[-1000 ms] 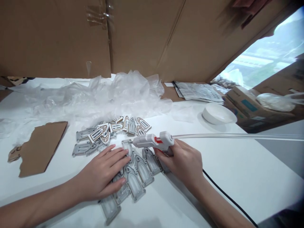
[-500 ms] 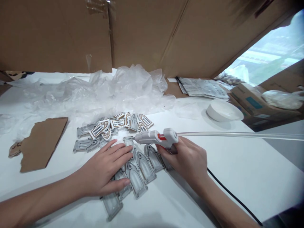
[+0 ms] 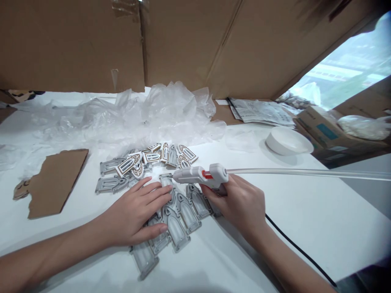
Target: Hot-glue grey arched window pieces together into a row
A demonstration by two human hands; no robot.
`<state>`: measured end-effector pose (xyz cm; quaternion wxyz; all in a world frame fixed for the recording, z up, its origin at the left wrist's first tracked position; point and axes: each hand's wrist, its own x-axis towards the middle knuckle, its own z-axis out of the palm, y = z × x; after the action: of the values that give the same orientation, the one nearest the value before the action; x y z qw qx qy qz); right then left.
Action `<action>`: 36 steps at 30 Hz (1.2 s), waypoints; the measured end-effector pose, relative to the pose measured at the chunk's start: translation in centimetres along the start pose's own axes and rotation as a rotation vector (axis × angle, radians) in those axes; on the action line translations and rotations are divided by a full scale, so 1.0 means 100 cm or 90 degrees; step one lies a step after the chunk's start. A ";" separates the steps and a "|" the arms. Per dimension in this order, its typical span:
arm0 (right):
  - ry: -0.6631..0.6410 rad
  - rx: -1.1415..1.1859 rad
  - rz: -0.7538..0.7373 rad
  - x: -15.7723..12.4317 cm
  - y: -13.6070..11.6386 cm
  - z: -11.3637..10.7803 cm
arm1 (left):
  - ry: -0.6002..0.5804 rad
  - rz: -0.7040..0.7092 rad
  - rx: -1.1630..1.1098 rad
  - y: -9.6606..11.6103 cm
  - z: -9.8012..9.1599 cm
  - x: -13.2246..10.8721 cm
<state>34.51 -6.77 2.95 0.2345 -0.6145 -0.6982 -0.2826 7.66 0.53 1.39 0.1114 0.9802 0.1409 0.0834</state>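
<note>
While a cardboard sheet (image 3: 76,44) slants over the back of a white table (image 3: 308,215), the work centres on a heap of grey arched window pieces (image 3: 175,228). Behind the heap lies crumpled plastic wrap (image 3: 152,114); beyond it to the right sit printed sheets (image 3: 261,112), a white dish (image 3: 288,141) and a carton (image 3: 324,132), and to its left lies a torn cardboard scrap (image 3: 53,183).

The left hand (image 3: 137,213) lies open and flat on the near pieces, fingers spread. The right hand (image 3: 238,203) is curled shut around a hot glue gun (image 3: 200,176), its nozzle at the heap's middle, whether touching a piece I cannot tell. A clear rod (image 3: 305,173) runs from the gun's back. Since half a second ago, hands and gun have barely shifted against the pieces.
</note>
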 end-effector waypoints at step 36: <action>-0.027 0.008 0.029 -0.002 0.000 0.002 | 0.076 0.045 0.007 0.005 -0.001 0.000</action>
<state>34.52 -6.76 2.66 0.2298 -0.6346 -0.6906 -0.2598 7.79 0.12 1.61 0.0942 0.9784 0.1130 0.1452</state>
